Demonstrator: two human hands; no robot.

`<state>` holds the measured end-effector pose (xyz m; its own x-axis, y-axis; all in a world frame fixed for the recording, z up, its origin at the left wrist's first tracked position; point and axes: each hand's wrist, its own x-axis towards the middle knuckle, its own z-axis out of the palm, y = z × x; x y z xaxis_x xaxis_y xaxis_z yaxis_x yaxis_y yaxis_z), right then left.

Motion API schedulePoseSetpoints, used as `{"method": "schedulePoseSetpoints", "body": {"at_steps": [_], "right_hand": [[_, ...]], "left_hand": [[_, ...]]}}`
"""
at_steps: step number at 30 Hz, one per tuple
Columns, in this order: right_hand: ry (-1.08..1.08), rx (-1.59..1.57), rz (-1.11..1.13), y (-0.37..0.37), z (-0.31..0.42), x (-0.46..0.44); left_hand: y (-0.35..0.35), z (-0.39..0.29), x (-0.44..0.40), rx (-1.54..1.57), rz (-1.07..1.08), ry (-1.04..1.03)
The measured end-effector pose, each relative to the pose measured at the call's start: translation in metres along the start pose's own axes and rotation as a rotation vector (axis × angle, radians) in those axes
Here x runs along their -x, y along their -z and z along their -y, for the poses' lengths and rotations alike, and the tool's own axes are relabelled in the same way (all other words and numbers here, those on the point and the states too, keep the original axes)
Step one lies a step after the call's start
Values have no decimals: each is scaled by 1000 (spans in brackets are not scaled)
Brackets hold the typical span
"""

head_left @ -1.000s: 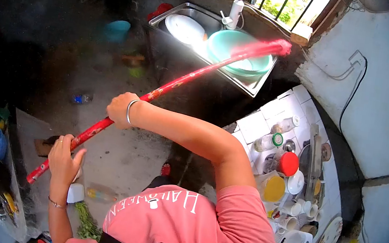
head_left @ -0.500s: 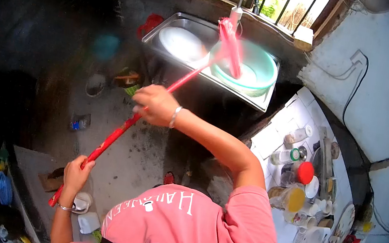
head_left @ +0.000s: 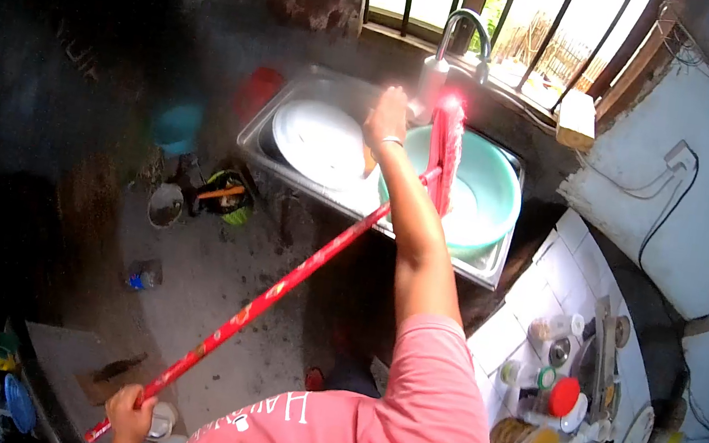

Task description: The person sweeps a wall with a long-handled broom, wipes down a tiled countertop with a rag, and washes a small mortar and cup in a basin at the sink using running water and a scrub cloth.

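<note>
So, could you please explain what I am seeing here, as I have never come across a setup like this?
There is no machine here: a person works with two bare hands, and one camera worn on the head looks forward and down. The left hand grips the low end of a long red pole, whose stringy head is over a green basin. The right hand is beside the tap; whether it touches it, I cannot tell. The sink holds that basin and a round white dish. Jars and cups stand on the tiled counter at right.
</note>
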<state>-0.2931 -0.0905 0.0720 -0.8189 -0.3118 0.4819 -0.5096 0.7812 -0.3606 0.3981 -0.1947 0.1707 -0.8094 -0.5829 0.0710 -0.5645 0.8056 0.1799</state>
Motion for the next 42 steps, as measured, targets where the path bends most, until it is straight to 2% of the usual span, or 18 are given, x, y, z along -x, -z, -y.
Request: {"method": "schedulePoseSetpoints", "body": {"at_steps": [4, 5, 9, 17, 20, 21, 24, 25, 26, 28, 31, 32, 34, 36, 38, 39, 40, 42], "right_hand": [[-246, 36, 136, -33, -14, -36], [-253, 33, 192, -33, -13, -38], [-232, 128, 223, -64, -14, -39], [-304, 453, 600, -104, -22, -40], [-277, 284, 784, -76, -12, -37], [-191, 208, 771, -57, -7, -33], [112, -133, 269, 31, 9, 21], [101, -304, 41, 53, 10, 46], [87, -468, -197, 72, 8, 72], [-28, -372, -414, 102, 0, 127], [-517, -608, -310, 84, -3, 197], [-537, -607, -341, 82, 3, 208], [-657, -932, -427, 77, 16, 210], [-767, -791, -380, 76, 23, 217], [-897, -934, -260, 62, 28, 226], [-835, -1153, -201, 61, 34, 230], [-970, -1437, -156, 60, 42, 238], [-1051, -1600, -84, 69, 49, 236]], "left_hand": [[6, 13, 2, 9, 58, -31], [24, 0, -4, -109, 246, 62], [33, -17, -19, -81, 233, 101], [28, -11, -1, 54, 360, 252], [22, -2, 14, 101, 383, 320], [20, 2, 18, 116, 386, 342], [12, 16, 33, 150, 343, 352], [13, 9, 32, 159, 206, 168], [16, 7, 31, 132, 222, 172], [17, 7, 37, 77, 244, 178], [2, 33, 52, 75, 247, 121], [-11, 43, 56, 80, 142, 69], [-28, 48, 59, 87, -76, -31], [-23, 39, 61, 105, -48, -15], [-28, 43, 59, 143, -73, -49], [-32, 48, 58, 155, -74, -50], [-37, 55, 60, 166, -71, -49], [-40, 60, 62, 179, -49, -28]]}}
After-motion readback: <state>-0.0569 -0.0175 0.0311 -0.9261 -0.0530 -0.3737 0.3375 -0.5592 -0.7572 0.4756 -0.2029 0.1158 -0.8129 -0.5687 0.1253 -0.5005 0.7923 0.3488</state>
